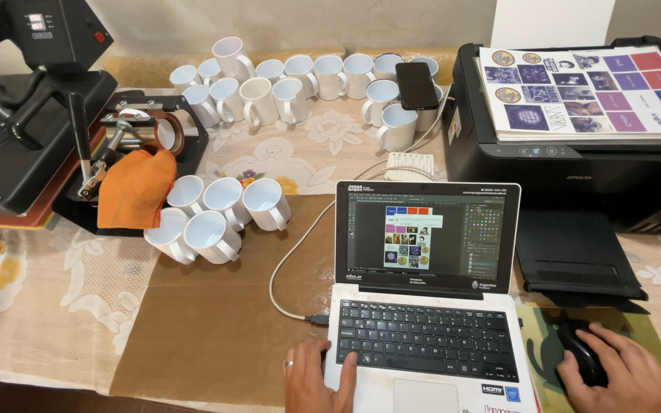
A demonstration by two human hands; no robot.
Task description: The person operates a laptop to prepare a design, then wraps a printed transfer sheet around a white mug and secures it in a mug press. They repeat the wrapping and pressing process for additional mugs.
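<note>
A small white laptop (422, 306) sits open in front of me, its screen showing an image editor with a grid of small pictures. My left hand (317, 378), a ring on one finger, rests at the keyboard's lower left corner with a finger on a key. My right hand (620, 373) is cupped over a black mouse (580, 353) on a green mouse pad (543, 353) to the laptop's right.
A black printer (575, 153) at the back right holds a printed sheet of coloured designs (587, 90). Several white mugs (300, 84) stand at the back, a phone (416, 84) lying across some; more mugs (219, 218) lie near a black mug press (139, 138) with an orange cloth (135, 187). A white cable (292, 260) runs to the laptop.
</note>
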